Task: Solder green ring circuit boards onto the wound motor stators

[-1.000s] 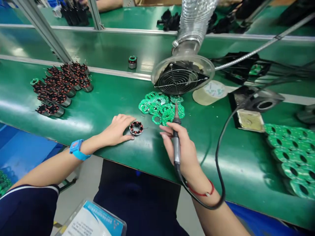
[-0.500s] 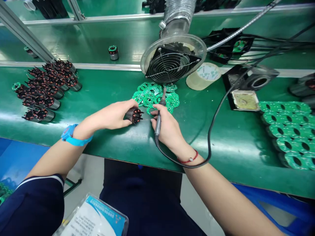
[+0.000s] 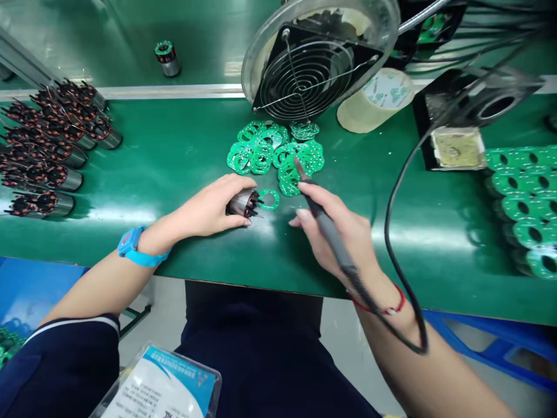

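Note:
My left hand (image 3: 213,206) grips a small motor stator (image 3: 244,203) with copper windings, tipped on its side on the green table (image 3: 174,168). Its wire ends point right at a single green ring-shaped circuit board (image 3: 270,200) lying flat just beside it. My right hand (image 3: 339,232) is closed round a soldering iron (image 3: 324,223), whose tip rests over the pile of green ring boards (image 3: 274,154). The iron's black cable (image 3: 398,255) loops off past my wrist.
A round fume-extraction fan (image 3: 311,64) stands behind the pile. Several wound stators (image 3: 47,139) are grouped at the left, one lone stator (image 3: 167,57) at the back. A tape roll (image 3: 375,98), an iron stand with sponge (image 3: 456,148) and stacked green boards (image 3: 522,197) lie right.
My left hand has tilted the stator further onto its side near a lone ring board. My right hand has drawn back toward me, the iron now slanting. The view has moved closer.

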The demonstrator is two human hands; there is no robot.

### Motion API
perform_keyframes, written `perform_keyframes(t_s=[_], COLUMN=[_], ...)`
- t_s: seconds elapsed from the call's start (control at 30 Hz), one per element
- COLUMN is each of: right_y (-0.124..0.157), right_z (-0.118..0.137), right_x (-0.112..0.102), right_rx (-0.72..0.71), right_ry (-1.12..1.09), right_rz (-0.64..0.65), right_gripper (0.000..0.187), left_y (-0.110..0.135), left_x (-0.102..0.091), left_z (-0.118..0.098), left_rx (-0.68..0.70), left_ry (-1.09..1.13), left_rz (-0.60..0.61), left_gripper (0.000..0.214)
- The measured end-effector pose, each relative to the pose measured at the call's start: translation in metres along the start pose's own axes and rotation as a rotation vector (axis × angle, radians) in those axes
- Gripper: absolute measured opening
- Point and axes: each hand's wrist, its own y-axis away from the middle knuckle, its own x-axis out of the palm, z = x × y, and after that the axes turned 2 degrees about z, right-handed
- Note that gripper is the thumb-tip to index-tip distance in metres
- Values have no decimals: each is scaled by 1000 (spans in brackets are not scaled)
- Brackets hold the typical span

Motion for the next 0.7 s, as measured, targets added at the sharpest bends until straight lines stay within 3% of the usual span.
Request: perform_keyframes(t_s=[0.17, 0.27, 0.7], right_y=[30, 37, 31], right_z=[-16, -24, -20], right_x=[-6, -3, -6], right_rx=[51, 105, 138], right_ry=[-214, -369, -418], right_rz=[-182, -223, -142], right_gripper=[22, 18, 16], left_y=[-5, -6, -5], left_x=[8, 8, 8], left_z=[-8, -8, -5], left_rx=[24, 23, 36], left_ry=[-29, -43, -91], left_rz=[-64, -97, -103], left_gripper=[47, 46, 46])
